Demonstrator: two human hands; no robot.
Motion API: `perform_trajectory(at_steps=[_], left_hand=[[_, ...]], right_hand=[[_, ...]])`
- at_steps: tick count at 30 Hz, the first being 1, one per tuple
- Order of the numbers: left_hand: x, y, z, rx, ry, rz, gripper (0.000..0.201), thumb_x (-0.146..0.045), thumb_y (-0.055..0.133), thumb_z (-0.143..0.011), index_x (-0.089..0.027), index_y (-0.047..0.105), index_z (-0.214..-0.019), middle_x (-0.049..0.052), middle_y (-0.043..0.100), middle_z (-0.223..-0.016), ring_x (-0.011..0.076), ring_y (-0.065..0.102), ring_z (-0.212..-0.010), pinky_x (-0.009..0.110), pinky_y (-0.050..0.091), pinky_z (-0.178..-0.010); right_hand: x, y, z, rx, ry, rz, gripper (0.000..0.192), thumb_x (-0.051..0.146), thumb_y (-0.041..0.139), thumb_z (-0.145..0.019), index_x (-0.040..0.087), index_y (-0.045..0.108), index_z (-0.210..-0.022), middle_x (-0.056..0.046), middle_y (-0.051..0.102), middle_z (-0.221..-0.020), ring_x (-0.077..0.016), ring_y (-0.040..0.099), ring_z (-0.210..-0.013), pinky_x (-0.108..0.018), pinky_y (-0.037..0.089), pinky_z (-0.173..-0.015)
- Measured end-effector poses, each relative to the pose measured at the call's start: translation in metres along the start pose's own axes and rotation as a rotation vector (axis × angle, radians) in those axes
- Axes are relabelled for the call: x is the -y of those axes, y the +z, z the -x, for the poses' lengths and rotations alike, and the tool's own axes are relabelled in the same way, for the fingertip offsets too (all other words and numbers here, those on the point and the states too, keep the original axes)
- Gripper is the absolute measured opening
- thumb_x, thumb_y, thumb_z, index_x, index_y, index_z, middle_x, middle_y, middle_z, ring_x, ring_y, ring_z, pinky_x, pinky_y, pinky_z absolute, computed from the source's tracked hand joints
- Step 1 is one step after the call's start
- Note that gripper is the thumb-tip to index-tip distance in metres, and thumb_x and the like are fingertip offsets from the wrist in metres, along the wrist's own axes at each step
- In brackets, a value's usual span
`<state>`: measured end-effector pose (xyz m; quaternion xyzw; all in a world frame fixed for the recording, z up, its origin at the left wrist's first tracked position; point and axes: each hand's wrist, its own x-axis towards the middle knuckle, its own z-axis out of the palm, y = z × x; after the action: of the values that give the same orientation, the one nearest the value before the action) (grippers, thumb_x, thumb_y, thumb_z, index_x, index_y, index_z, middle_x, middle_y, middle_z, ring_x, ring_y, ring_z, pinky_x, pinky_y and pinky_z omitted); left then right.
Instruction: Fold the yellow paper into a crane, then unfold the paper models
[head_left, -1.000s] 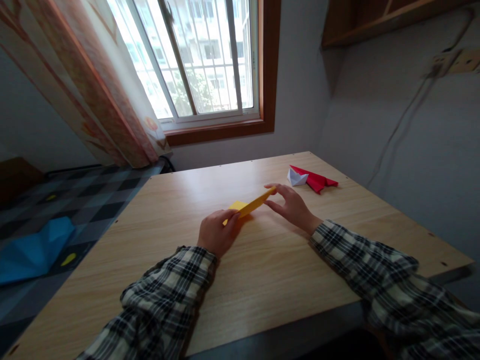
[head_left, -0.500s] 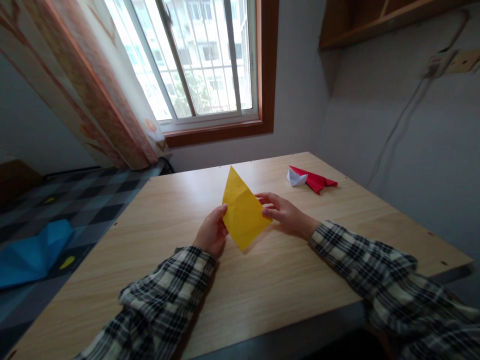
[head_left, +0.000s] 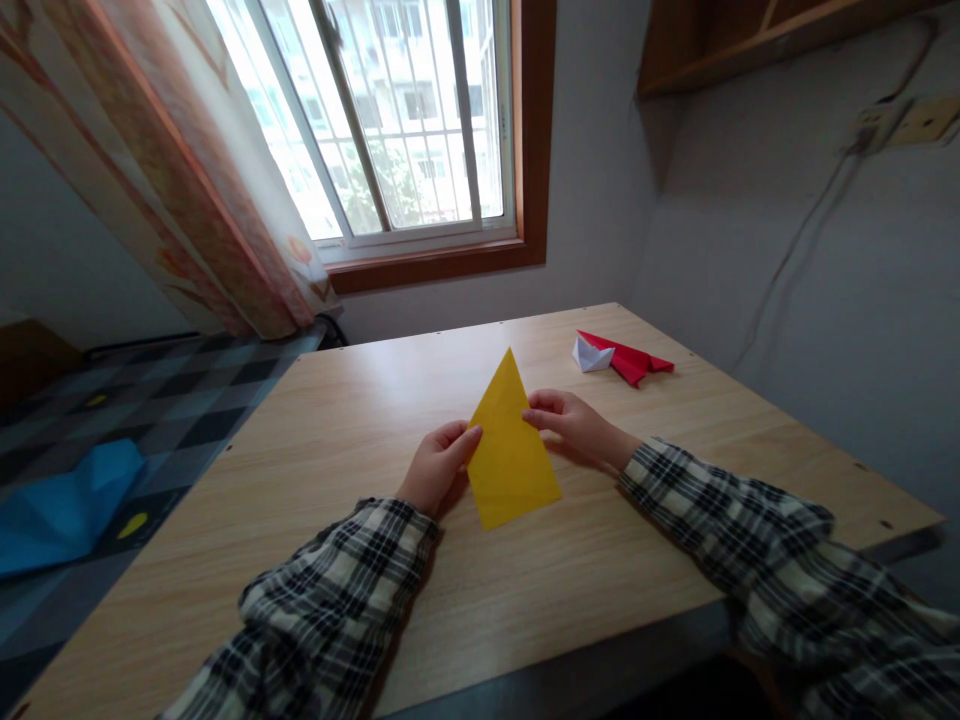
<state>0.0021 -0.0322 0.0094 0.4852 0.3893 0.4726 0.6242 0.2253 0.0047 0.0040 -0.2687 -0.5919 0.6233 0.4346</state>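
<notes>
Wooden table (head_left: 360, 420) under the window — yellow folded paper (head_left: 511, 455) pinched between my left hand (head_left: 437, 462) and right hand (head_left: 571, 423), long axis pointing away from me, both equally near.

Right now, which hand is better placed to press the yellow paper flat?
Probably the left hand: it sits lower beside the yellow paper, while the right hand pinches its upper edge.
</notes>
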Motion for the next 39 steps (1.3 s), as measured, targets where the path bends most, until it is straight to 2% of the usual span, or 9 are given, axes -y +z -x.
perform_trajectory(at_steps=[5,11,17,22,27,29,33,36,39], left_hand=[[0.002,-0.004,-0.001,0.024,0.064,-0.212,0.032,-0.047,0.073,-0.079,-0.016,0.069,-0.085,0.004,0.07,-0.083,0.0177,0.065,-0.078,0.03,0.052,-0.074],[-0.006,-0.004,0.0,-0.024,0.244,-0.829,0.034,-0.046,0.058,-0.089,-0.018,0.067,-0.072,0.003,0.066,-0.074,0.0186,0.059,-0.073,0.031,0.045,-0.067],[-0.009,-0.004,0.0,-0.055,0.359,-1.133,0.033,-0.038,0.052,-0.092,-0.02,0.066,-0.068,0.005,0.064,-0.074,0.0207,0.058,-0.076,0.033,0.043,-0.071],[-0.009,-0.008,-0.003,-0.083,0.38,-1.199,0.041,-0.043,0.054,-0.092,-0.021,0.058,-0.058,0.003,0.057,-0.064,0.02,0.054,-0.068,0.032,0.038,-0.063],[-0.01,-0.014,-0.003,-0.08,0.409,-1.188,0.043,-0.042,0.05,-0.094,-0.022,0.056,-0.057,0.002,0.055,-0.06,0.0203,0.053,-0.068,0.033,0.039,-0.064],[-0.009,-0.015,-0.003,-0.103,0.432,-1.163,0.039,-0.039,0.049,-0.095,-0.022,0.057,-0.062,0.003,0.059,-0.065,0.0211,0.055,-0.073,0.034,0.042,-0.068],[-0.005,-0.014,-0.002,-0.181,0.54,-1.085,0.013,-0.029,0.053,-0.094,-0.021,0.063,-0.091,0.006,0.067,-0.093,0.0222,0.06,-0.09,0.037,0.048,-0.083],[-0.001,-0.012,-0.002,-0.177,0.574,-1.051,0.021,-0.027,0.054,-0.094,-0.02,0.06,-0.112,0.008,0.066,-0.108,0.0228,0.061,-0.1,0.039,0.049,-0.091],[-0.001,-0.011,-0.001,-0.158,0.555,-1.012,0.029,-0.029,0.054,-0.096,-0.02,0.056,-0.123,0.009,0.066,-0.11,0.0229,0.061,-0.102,0.04,0.049,-0.093]], right_hand=[[-0.004,-0.001,-0.003,-0.063,-0.021,0.03,0.025,0.041,0.075,-0.083,0.018,0.07,-0.09,-0.005,0.07,-0.093,-0.0181,0.064,-0.085,-0.034,0.053,-0.082],[-0.005,0.0,-0.002,-0.178,0.006,0.094,0.026,0.044,0.07,-0.085,0.019,0.064,-0.089,-0.003,0.068,-0.084,-0.0185,0.065,-0.074,-0.031,0.051,-0.065],[-0.003,0.002,0.0,-0.244,-0.008,0.239,0.023,0.043,0.065,-0.088,0.019,0.066,-0.089,-0.004,0.069,-0.083,-0.0198,0.065,-0.073,-0.031,0.049,-0.062],[-0.001,0.002,-0.001,-0.268,-0.01,0.27,0.023,0.043,0.064,-0.088,0.021,0.066,-0.088,-0.005,0.069,-0.085,-0.0216,0.065,-0.075,-0.032,0.05,-0.063],[0.0,-0.01,-0.005,-0.438,-0.046,0.224,0.026,0.048,0.063,-0.088,0.022,0.064,-0.094,-0.007,0.07,-0.092,-0.0249,0.066,-0.085,-0.037,0.055,-0.072],[-0.002,-0.016,-0.006,-0.458,-0.037,0.18,0.028,0.049,0.064,-0.087,0.022,0.063,-0.095,-0.008,0.07,-0.094,-0.0252,0.067,-0.085,-0.037,0.055,-0.073],[-0.007,-0.019,-0.007,-0.375,-0.015,0.172,0.026,0.046,0.066,-0.086,0.021,0.065,-0.093,-0.007,0.071,-0.091,-0.0243,0.067,-0.083,-0.036,0.054,-0.071],[-0.008,-0.014,-0.005,-0.266,0.015,0.181,0.023,0.044,0.067,-0.087,0.021,0.066,-0.092,-0.005,0.071,-0.087,-0.0218,0.067,-0.078,-0.032,0.052,-0.066],[-0.006,-0.007,-0.001,-0.176,0.031,0.187,0.023,0.043,0.067,-0.088,0.02,0.067,-0.092,-0.004,0.07,-0.086,-0.0191,0.066,-0.074,-0.03,0.05,-0.063]])
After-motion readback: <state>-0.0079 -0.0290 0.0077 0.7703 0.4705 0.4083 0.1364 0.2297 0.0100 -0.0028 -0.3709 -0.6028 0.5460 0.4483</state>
